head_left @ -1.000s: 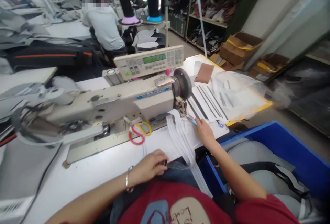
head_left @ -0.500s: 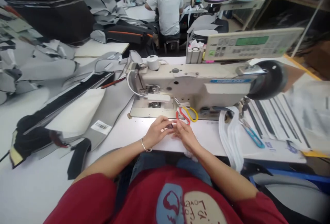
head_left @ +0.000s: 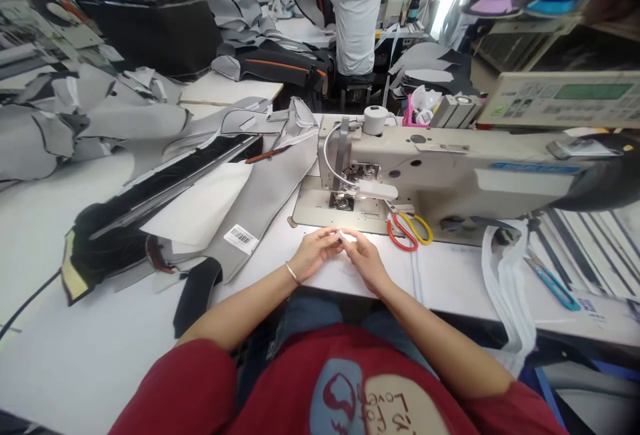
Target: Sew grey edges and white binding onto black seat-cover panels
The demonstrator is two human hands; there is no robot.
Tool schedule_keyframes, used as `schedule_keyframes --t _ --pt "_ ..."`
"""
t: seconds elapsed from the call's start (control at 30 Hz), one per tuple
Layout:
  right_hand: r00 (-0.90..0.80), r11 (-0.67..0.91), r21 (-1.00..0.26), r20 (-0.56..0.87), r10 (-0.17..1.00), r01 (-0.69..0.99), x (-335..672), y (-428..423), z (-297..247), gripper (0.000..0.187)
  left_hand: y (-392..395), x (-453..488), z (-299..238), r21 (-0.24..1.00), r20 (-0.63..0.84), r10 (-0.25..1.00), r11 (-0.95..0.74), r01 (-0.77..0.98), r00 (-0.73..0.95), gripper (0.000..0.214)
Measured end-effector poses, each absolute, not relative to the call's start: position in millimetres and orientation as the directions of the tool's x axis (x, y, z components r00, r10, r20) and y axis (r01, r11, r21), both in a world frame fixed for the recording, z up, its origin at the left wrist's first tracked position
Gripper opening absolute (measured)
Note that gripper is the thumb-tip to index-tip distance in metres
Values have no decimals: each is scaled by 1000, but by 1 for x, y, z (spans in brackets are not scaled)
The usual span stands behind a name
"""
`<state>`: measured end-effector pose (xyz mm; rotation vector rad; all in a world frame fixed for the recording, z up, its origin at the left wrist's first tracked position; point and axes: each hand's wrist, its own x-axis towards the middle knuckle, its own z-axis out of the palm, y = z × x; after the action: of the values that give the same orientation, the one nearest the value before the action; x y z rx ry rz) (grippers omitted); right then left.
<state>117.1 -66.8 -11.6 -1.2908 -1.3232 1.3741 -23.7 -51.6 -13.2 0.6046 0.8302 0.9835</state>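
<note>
My left hand (head_left: pixel 314 253) and my right hand (head_left: pixel 364 258) meet on the white table, just in front of the sewing machine (head_left: pixel 450 168). Both pinch a small white piece (head_left: pixel 346 237) between their fingertips. A bangle sits on my left wrist. Red and yellow handled scissors (head_left: pixel 407 229) lie to the right of my hands, by the machine base. White straps (head_left: pixel 505 281) hang over the table's front edge at the right.
Grey and black fabric panels (head_left: pixel 210 181) with a barcode label lie left of the machine. Blue snips (head_left: pixel 555 285) rest at the right. The control panel (head_left: pixel 565 98) stands above the machine. Another person in a white shirt (head_left: pixel 355 18) works at a far table.
My right hand left the snips at the right and joined my left hand in front of the machine. The view swung left. Both hands now pinch a small white piece.
</note>
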Motion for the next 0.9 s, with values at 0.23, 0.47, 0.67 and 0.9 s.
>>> schedule_keyframes --t 0.23,0.47,0.67,0.9 --pt "-285 50 -918 -70 956 394 126 -50 -10 35 -38 -32 -17 713 -386 809 567 -413 444 38" --pt "-345 163 -830 -37 938 533 137 -19 -19 28 -3 -29 -30 770 -359 738 580 -266 571 40" --pt "-106 156 -442 135 985 883 133 28 -45 31 40 -38 -45 901 117 955 -218 375 273 15" --pt "-96 115 -260 85 992 959 110 63 -58 39 44 -45 -53 412 400 775 -629 660 489 22"
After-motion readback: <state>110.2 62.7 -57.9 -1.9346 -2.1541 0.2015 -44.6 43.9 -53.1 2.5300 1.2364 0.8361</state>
